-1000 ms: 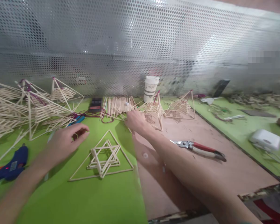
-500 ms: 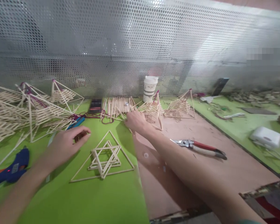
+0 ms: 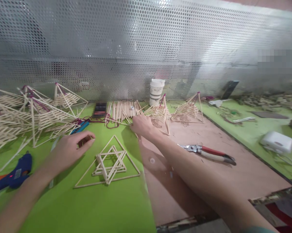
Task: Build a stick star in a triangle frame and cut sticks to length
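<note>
In the head view, saw the frame [image 3: 102, 168] flat on the green part of the bench [image 3: 87, 213], left of centre, made up as a large stick triangle with a smaller star-like stack within it. Had the right hand [image 3: 141, 125] extended far, low at the near right edge of the stick pile [image 3: 122, 111]. Could not tell the state of its fingers, hidden beyond the knuckles, nor whether pinching anything. Held the left hand [image 3: 71, 147] left of the frame and apart from it, with fingers loosely curled, a small gap to the thumb and nothing visible between.

Saw a blue tool [image 3: 80, 127] just beyond the left hand, the glue gun [image 3: 17, 173] near left with a red light showing, and the pliers [image 3: 205, 149] on the pink board [image 3: 252, 174] to the right.

Judged the step in hand to be picking a stick from the pile, with the frame seemingly only partly built. Seemed to call next for a light pinch on a single stick, drawn clear without dragging its neighbours or knocking the right pyramids [image 3: 166, 113] close beside the hand, then for a steady carry near to the frame.
</note>
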Demonstrator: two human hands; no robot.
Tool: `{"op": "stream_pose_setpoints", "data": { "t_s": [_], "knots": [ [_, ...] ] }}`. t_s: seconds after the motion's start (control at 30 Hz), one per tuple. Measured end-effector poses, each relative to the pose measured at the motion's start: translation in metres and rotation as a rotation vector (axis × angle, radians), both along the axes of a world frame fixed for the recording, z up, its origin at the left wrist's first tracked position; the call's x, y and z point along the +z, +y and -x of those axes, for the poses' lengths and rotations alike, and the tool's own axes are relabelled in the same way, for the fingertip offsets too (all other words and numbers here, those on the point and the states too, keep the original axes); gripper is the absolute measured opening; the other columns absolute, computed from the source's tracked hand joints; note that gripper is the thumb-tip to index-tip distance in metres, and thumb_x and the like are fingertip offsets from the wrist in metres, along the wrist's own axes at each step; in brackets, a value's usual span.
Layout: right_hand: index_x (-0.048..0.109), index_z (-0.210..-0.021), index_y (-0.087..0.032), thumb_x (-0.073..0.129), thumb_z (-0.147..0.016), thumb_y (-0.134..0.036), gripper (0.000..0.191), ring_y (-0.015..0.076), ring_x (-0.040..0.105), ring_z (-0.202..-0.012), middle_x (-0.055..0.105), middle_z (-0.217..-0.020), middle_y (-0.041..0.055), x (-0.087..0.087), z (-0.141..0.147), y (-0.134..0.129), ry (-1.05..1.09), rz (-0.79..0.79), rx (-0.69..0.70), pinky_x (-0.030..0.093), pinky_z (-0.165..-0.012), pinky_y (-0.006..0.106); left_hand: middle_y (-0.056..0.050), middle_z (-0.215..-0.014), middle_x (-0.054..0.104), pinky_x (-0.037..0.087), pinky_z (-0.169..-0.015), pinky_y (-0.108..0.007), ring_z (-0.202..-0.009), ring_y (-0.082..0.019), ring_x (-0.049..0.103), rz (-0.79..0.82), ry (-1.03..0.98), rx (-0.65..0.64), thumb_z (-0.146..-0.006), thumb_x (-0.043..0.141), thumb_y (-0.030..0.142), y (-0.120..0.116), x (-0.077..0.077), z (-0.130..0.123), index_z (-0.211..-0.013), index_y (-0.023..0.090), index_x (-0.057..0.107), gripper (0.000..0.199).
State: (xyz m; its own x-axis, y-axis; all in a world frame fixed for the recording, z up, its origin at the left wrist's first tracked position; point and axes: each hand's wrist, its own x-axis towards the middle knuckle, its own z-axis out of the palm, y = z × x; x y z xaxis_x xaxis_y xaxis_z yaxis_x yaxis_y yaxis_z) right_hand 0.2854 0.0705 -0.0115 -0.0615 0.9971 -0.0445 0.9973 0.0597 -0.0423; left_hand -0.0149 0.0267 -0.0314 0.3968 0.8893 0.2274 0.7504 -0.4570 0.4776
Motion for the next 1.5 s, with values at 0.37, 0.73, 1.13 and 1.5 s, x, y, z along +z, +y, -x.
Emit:
{"op": "stream_pose_setpoints", "data": {
  "t_s": [0.37,0.73,1.13,1.5],
  "knots": [
    [0.079,-0.107,-0.013,0.060,-0.099,-0.021,0.022,0.0284,0.078,-0.093,0.081,-0.101,0.0184,0.000,0.000,0.000,-0.002,-0.018,0.007,0.062,-0.077,0.034,-0.007,-0.091,0.081,0.058,-0.058,-0.037,-0.063,-0.024,0.070,0.063,0.026,0.014,-0.097,0.050,0.069,-0.001,0.001,0.001,-0.108,0.027,0.076,0.051],
    [0.080,-0.112,-0.013,0.062,-0.096,-0.024,0.027,0.0327,0.077,-0.101,0.080,-0.106,0.0212,0.003,0.000,0.000,-0.023,-0.029,0.015,0.061,-0.083,0.037,-0.008,-0.096,0.082,0.058,-0.066,-0.036,-0.072,-0.024,0.072,0.050,0.040,0.021,-0.098,0.050,0.063,-0.006,0.009,-0.006,-0.106,0.024,0.076,0.047],
    [0.080,-0.111,-0.012,0.062,-0.094,-0.022,0.027,0.0355,0.077,-0.100,0.080,-0.101,0.0212,0.009,-0.001,0.000,-0.024,-0.024,0.014,0.060,-0.079,0.038,-0.008,-0.097,0.081,0.053,-0.062,-0.032,-0.068,-0.019,0.069,0.023,0.036,-0.022,-0.103,0.053,0.052,-0.010,0.012,-0.007,-0.106,0.022,0.076,0.038],
    [0.080,-0.108,-0.013,0.063,-0.095,-0.026,0.025,0.0304,0.076,-0.092,0.078,-0.094,0.0184,0.003,-0.004,0.003,-0.039,-0.006,0.014,0.057,-0.076,0.035,-0.007,-0.099,0.082,0.053,-0.065,-0.033,-0.072,-0.020,0.070,-0.018,0.066,-0.039,-0.103,0.053,0.050,-0.010,0.014,-0.008,-0.107,0.021,0.076,0.036]
  ]
}}
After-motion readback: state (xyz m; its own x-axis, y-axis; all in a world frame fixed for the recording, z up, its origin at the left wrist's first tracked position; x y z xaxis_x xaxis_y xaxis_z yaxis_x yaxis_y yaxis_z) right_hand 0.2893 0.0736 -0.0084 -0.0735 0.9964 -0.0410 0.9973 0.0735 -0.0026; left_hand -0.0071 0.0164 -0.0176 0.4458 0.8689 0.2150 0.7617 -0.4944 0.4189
